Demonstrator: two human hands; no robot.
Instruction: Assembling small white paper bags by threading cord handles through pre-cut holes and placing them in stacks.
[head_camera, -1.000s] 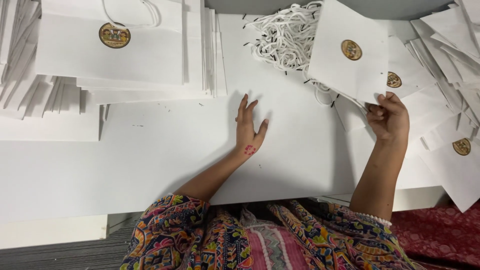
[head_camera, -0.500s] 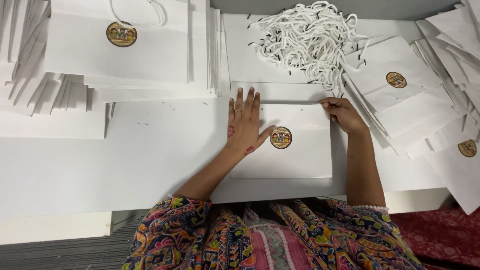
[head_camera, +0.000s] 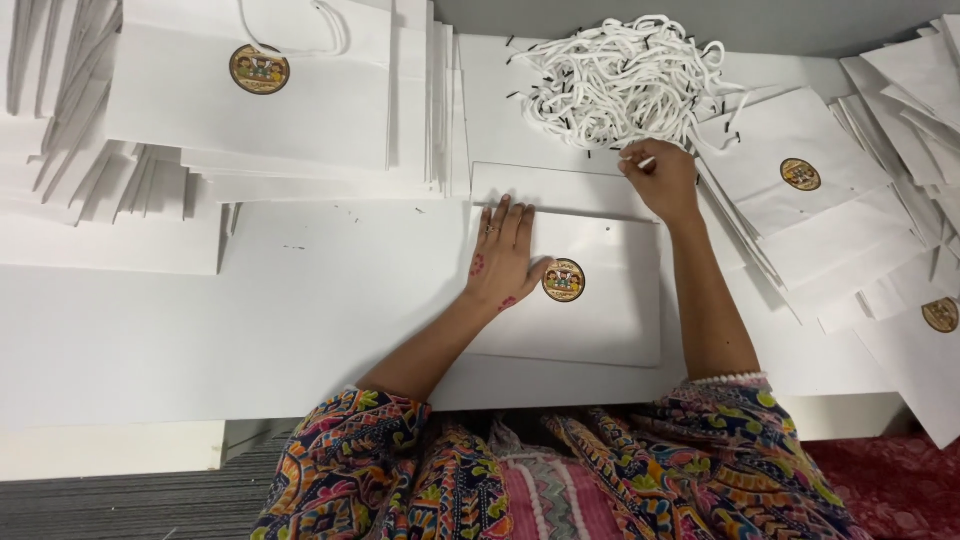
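- Paper bag (head_camera: 600, 310) lies flat on the desk (head_camera: 300, 320); my left hand (head_camera: 505, 262) presses its left edge, fingers together.
- Right hand (head_camera: 662, 180) pinches a white cord (head_camera: 645, 162) at the pile's edge.

Our left hand (head_camera: 503, 262) lies flat on a white paper bag (head_camera: 600, 310) beside its round sticker (head_camera: 564, 280); our right hand (head_camera: 661, 180) pinches a white cord (head_camera: 642, 163) at the cord pile (head_camera: 625, 85); finished bags (head_camera: 250, 100) are stacked at left.

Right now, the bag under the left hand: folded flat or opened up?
Folded flat. The white paper bag lies sticker-up on the table, left hand pressing its corner.
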